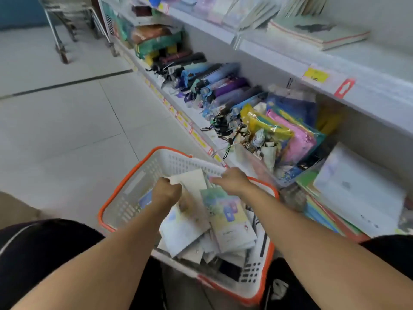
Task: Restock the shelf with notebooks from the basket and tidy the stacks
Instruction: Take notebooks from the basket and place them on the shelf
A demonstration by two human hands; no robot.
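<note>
A white basket with an orange rim [134, 182] sits on the floor between my knees, full of loose pastel notebooks [230, 222]. My left hand [166, 193] is inside the basket, closed on the edge of a pale notebook [194, 180] that stands tilted up. My right hand [232, 181] is beside it, fingers pinching the upper edge of notebooks in the basket. On the lowest shelf at right lies a slanted stack of notebooks [357, 193]. More notebooks [317, 33] rest on the upper shelf.
Folded umbrellas [214, 86] and coloured plastic pouches [288, 128] fill the lower shelf to the left of the stack. The upper shelf edge [279, 61] carries a yellow price tag [315, 75]. A metal trolley [73, 21] stands far left on the tiled floor.
</note>
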